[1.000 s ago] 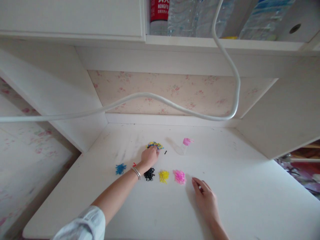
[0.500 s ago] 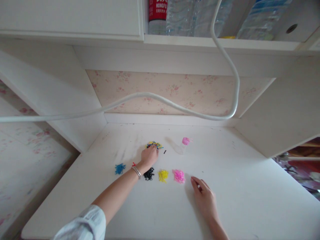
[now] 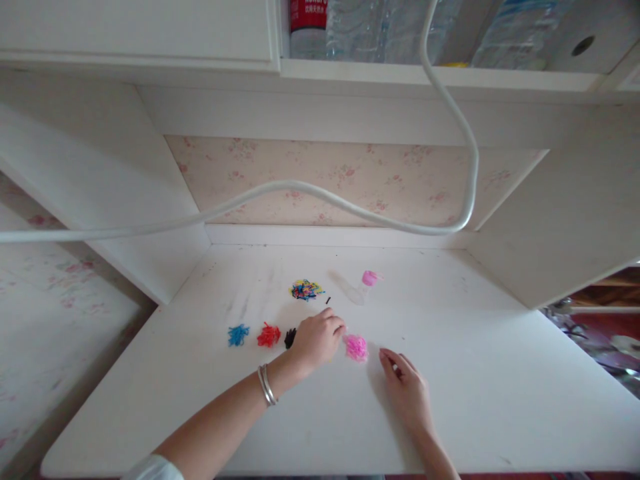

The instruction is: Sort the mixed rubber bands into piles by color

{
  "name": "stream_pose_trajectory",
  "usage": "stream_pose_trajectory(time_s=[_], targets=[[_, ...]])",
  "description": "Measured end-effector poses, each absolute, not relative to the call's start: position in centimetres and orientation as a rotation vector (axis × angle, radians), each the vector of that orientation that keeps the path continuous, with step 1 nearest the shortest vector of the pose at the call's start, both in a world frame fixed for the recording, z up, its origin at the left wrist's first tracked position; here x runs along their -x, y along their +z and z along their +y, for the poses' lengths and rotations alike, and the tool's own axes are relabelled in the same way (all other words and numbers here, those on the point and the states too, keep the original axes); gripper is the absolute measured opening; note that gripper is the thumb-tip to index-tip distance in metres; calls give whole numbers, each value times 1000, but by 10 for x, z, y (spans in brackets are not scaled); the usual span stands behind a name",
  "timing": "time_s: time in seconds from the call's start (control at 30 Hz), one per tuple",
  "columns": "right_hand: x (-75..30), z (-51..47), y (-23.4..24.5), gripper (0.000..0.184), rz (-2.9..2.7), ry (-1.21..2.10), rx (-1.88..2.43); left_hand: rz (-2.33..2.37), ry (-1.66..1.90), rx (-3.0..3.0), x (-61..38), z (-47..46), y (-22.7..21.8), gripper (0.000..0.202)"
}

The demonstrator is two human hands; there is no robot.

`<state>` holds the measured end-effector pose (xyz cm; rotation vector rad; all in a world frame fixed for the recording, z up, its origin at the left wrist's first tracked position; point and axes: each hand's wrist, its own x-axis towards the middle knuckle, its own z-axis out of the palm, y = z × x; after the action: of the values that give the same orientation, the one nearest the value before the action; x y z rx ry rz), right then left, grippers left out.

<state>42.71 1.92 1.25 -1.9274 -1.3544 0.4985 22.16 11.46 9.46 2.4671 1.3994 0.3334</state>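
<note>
Mixed pile [image 3: 305, 289] shows whole, left hand [image 3: 319, 335] moved off it.

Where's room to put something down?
The flat white desk is bare right of the right hand and left of the loose blue strand pile. Crowded: around the left hand, between the black strand pile and pink strand pile.

Above and beyond the left grip [image 3: 319, 337], a thick white cable [image 3: 295, 185] bends across the view; behind it runs a floral wallpaper panel [image 3: 345, 170]. Higher over the grip, a white shelf [image 3: 400, 71] holds clear bottles [image 3: 355, 30], the leftmost with a red label [image 3: 309, 13]. Left of the grip stands a white side panel [image 3: 100, 180]; far to its right, past another panel [image 3: 565, 227], lies blurred clutter [image 3: 600, 327]
</note>
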Motion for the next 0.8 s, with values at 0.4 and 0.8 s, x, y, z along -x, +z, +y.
stream_pose_trajectory(time_s=[0.4,0.8], targets=[[-426,18,13,41,-1344,499,1903,1244,289,-2507,-246,94,86,29],[-430,32,21,46,-1258,677,1939,1644,976,-1979,-105,28,73,22]])
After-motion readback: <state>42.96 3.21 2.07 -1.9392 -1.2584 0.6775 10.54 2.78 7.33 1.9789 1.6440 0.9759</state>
